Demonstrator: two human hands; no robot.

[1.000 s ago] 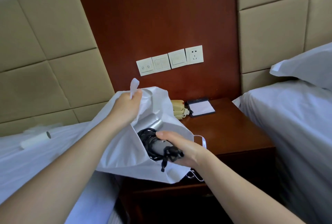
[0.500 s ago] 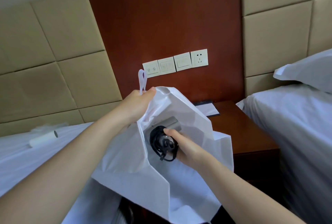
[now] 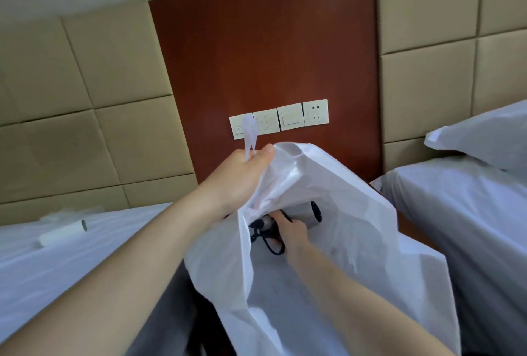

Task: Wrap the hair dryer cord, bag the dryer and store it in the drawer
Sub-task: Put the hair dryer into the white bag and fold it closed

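Head view: a bedroom wall of tan padded panels [image 3: 85, 70] flanks a dark red-brown wooden panel [image 3: 256, 56]. On the wood sits a row of four cream plates, three switches [image 3: 289, 117] and one socket [image 3: 315, 111]; their markings are too small to read. A white-sheeted bed [image 3: 57, 264] lies to the left, bearing a small white roll [image 3: 64, 233] with a dark end. A second bed [image 3: 470, 213] with a white pillow [image 3: 484, 136] lies to the right. A sliver of brown tabletop [image 3: 407, 230] shows between the bag and the right bed. Centre: the left hand [image 3: 245, 173] pinches the rim of a white bag [image 3: 350, 207] and holds it up, a thin loop [image 3: 250, 136] standing above the grip. The right hand [image 3: 291, 231], reaching into the mouth of the bag, curls round the handle of the silver hair dryer [image 3: 306, 217]. Its black cord [image 3: 273, 246] is wound about the handle, one loop hanging below. The dryer lies wholly inside the bag
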